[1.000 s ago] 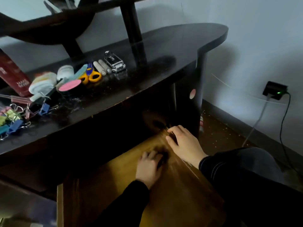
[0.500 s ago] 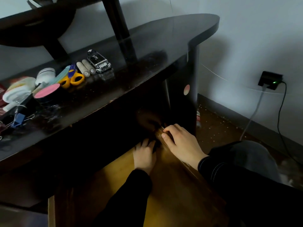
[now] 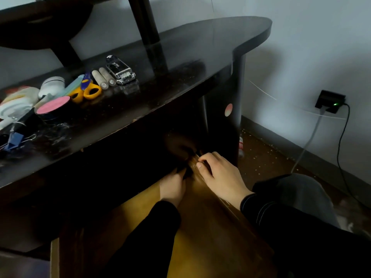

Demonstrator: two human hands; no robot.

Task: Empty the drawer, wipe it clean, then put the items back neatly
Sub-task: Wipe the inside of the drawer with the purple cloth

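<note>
The wooden drawer (image 3: pixel 210 227) stands pulled out from under the dark desk (image 3: pixel 180 63), its bottom bare where I can see it. My left hand (image 3: pixel 172 189) reaches deep into the drawer's back, beside a small dark thing (image 3: pixel 187 173); its fingertips vanish in shadow. My right hand (image 3: pixel 220 177) grips the drawer's right side wall, fingers curled over the rim and thumb on the inside. On the desk top lie the removed items: yellow-handled scissors (image 3: pixel 88 92), two pale cylinders (image 3: pixel 103 78), a clear case (image 3: pixel 120 70), a pink-lidded tin (image 3: pixel 53 108), white things (image 3: pixel 51 86) and a blue binder clip (image 3: pixel 14 140).
A thick post (image 3: pixel 148 31) rises from the desk and carries a shelf above. To the right are a grey wall with a plugged-in charger (image 3: pixel 330 101) and cables, a littered floor with a small bottle (image 3: pixel 241 144), and my knee (image 3: pixel 297 193).
My left hand has slid farther back into the drawer, under the desk. My right hand has stayed on the side wall. The view has shifted left and down.
</note>
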